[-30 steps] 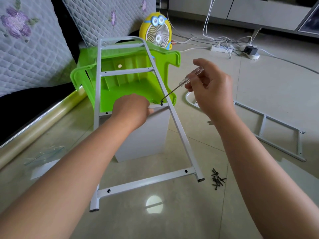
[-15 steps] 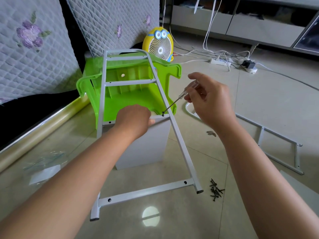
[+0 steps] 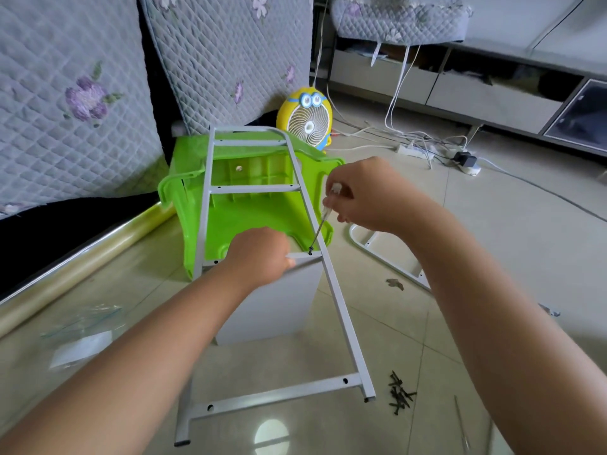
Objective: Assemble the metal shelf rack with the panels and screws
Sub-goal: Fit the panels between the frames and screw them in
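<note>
Head view, right hand (image 3: 371, 195) gripping screwdriver (image 3: 323, 219), frame (image 3: 340, 310) below

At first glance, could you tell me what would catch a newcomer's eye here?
A bright green plastic chair lies tipped at centre, beneath the white rack frame. The right hand holds a screwdriver on a screw in the frame; the left hand grips the white panel beside it.

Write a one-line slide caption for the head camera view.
Right hand holds a clear-handled screwdriver against the white metal ladder-shaped frame while the left hand grips the white flat panel.
</note>
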`<state>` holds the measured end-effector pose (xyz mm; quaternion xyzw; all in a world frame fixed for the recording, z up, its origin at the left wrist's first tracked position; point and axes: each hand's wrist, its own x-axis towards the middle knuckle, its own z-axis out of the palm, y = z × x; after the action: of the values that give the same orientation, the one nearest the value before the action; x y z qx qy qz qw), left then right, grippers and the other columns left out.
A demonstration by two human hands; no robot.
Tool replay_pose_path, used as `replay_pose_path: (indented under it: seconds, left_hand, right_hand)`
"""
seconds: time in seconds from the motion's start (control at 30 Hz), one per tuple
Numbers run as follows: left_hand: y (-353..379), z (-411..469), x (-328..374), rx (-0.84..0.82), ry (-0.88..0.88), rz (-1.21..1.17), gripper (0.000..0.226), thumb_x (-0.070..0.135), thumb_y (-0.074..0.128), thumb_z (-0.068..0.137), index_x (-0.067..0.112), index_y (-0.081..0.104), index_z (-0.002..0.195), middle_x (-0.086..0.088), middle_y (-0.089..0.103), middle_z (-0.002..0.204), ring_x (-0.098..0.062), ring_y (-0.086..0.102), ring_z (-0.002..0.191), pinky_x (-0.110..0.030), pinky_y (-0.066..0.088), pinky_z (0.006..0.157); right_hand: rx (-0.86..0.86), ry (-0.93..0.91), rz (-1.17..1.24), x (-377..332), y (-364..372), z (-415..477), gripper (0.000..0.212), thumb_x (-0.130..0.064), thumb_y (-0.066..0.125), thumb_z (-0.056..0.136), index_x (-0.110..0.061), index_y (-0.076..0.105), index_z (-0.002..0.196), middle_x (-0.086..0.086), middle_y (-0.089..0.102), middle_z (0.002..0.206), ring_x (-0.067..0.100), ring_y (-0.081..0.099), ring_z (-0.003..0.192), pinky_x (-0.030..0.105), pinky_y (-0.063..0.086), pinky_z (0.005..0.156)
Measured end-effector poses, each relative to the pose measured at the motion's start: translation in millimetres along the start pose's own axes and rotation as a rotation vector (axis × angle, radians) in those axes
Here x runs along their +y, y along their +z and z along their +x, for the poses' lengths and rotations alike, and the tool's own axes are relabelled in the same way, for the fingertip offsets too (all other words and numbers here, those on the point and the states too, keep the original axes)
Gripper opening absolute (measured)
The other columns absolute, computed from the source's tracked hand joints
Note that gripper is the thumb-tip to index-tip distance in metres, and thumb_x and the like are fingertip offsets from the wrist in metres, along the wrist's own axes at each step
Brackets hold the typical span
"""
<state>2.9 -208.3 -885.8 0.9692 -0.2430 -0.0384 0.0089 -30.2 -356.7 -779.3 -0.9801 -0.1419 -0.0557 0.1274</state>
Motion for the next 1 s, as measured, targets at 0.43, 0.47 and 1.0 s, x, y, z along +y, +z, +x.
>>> replay_pose_path:
  seconds: [0.43,0.47,1.0]
  left_hand:
    - [-5,4,-4,-0.131,-0.003,-0.129,0.035,0.031,0.049,0.092,-0.001,0.061,0.085,-0.022,0.058,0.086,-0.034,0.057,0.090,-0.029,0.034,0.063]
    - [-6,5,-4,-0.141,-0.002,-0.138,0.035,0.031,0.049,0.092,-0.002,0.060,0.084,-0.022,0.056,0.082,-0.034,0.057,0.090,-0.030,0.036,0.064]
    - [-13,15,-12,-0.310,0.077,-0.199,0.048,0.022,0.047,0.094,0.016,0.025,0.051,-0.004,0.023,0.053,-0.016,0.019,0.051,-0.031,0.010,0.050]
  right_hand:
    - [-0.349,-0.073,-0.316,-16,-22,27,0.028,-0.009,0.047,0.090,-0.013,0.064,0.113,0.005,0.066,0.109,0.021,0.058,0.105,0.026,0.043,0.087]
    - [-0.356,-0.091,-0.354,-16,-22,29,0.031,-0.009,0.047,0.090,-0.015,0.063,0.116,0.004,0.065,0.113,0.021,0.056,0.109,0.027,0.042,0.089]
    - [-0.357,-0.217,-0.465,-7,-9,25,0.021,-0.015,0.041,0.096,-0.008,0.057,0.108,0.010,0.059,0.106,0.027,0.056,0.097,0.029,0.040,0.071]
